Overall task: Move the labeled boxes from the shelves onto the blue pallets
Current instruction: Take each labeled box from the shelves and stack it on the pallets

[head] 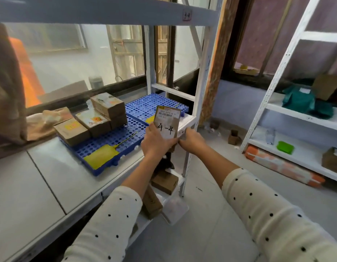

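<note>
I'm looking at the white metal shelf rack (199, 59), its perforated uprights standing at the end of a pale, smooth counter (41, 178). On that counter I'm seeing two blue pallets, both plastic grids punched with round holes: the near pallet (105, 146) is carrying a flat yellow tag at its front corner, and the far pallet (154, 104) is lying just behind it. Four brown cardboard boxes (94, 120) are sitting on the near pallet's back half, taped and labeled, one stacked on another. Lower down, more cardboard boxes (164, 182) are resting on the rack's bottom shelves.

Now the piece that matters: I'm holding the labeled box (168, 125) upright in front of the rack's shelf edge, above the gap between counter and rack. It's a flat cardboard rectangle with a barcode sticker and a white label handwritten "4-4". My left hand (156, 142) is gripping its lower left side, fingers curled round it. My right hand (192, 140) is pinching its lower right corner.
</note>
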Demonstrator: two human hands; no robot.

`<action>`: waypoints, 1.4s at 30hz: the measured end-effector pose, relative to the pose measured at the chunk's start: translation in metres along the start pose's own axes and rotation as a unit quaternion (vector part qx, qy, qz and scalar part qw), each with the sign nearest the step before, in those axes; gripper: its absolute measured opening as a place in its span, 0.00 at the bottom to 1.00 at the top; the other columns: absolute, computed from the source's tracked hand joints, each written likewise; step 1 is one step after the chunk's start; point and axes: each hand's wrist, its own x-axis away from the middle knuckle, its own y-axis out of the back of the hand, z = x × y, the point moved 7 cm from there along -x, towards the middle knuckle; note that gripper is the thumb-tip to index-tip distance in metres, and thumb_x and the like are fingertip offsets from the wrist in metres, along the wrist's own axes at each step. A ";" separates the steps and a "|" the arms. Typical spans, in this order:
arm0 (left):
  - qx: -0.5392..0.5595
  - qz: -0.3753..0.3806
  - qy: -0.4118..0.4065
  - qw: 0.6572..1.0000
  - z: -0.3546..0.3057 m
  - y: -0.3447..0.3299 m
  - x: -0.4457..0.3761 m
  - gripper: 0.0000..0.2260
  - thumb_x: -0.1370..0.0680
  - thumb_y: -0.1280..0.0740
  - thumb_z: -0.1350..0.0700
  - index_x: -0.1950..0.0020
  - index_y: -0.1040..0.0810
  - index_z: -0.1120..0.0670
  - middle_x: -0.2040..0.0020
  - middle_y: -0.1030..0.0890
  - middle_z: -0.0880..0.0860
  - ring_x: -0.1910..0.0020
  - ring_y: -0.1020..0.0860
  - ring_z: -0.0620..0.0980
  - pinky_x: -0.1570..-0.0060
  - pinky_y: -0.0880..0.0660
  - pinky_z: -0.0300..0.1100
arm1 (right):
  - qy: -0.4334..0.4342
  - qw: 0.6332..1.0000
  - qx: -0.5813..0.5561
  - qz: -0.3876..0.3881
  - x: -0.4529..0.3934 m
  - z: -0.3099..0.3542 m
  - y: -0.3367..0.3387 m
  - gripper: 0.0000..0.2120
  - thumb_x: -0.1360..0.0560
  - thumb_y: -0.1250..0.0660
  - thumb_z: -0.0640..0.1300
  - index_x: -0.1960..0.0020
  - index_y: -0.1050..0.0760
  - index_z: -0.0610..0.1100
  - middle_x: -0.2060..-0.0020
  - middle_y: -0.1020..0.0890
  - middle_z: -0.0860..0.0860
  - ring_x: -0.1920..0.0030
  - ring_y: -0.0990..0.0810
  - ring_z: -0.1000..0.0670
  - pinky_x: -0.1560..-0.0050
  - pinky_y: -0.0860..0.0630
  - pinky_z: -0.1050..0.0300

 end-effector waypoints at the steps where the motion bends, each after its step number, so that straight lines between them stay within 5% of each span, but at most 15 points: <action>1: 0.001 -0.008 0.006 1.000 0.002 0.002 -0.010 0.45 0.36 0.26 0.36 0.28 0.42 0.55 0.36 0.31 0.55 0.38 0.27 0.56 0.45 0.27 0.53 | 0.007 1.000 0.004 -0.004 -0.012 0.007 0.003 0.26 0.24 0.37 0.52 0.31 0.36 0.41 0.35 0.27 0.42 0.36 0.27 0.41 0.40 0.26 0.47; 19: 0.033 -0.256 0.164 0.952 0.084 0.110 -0.123 0.43 0.35 0.27 0.36 0.29 0.40 0.54 0.33 0.31 0.53 0.35 0.29 0.55 0.44 0.28 0.51 | 0.273 0.962 -0.005 0.003 -0.189 0.195 -0.010 0.23 0.24 0.36 0.45 0.32 0.35 0.39 0.35 0.29 0.40 0.34 0.31 0.40 0.39 0.30 0.46; 28: -0.023 -0.263 0.297 0.918 0.138 0.132 -0.153 0.48 0.34 0.29 0.34 0.25 0.46 0.56 0.27 0.36 0.56 0.31 0.33 0.58 0.40 0.30 0.54 | 0.396 0.914 0.021 0.081 -0.222 0.286 -0.049 0.26 0.25 0.36 0.47 0.29 0.37 0.41 0.34 0.31 0.41 0.35 0.31 0.41 0.36 0.30 0.46; 42: -0.031 -0.179 0.403 0.897 0.170 0.116 -0.188 0.50 0.32 0.30 0.34 0.24 0.51 0.60 0.27 0.38 0.60 0.29 0.36 0.60 0.36 0.35 0.52 | 0.454 0.881 0.088 0.101 -0.233 0.308 -0.077 0.21 0.23 0.40 0.51 0.34 0.28 0.42 0.35 0.30 0.42 0.35 0.31 0.42 0.38 0.27 0.46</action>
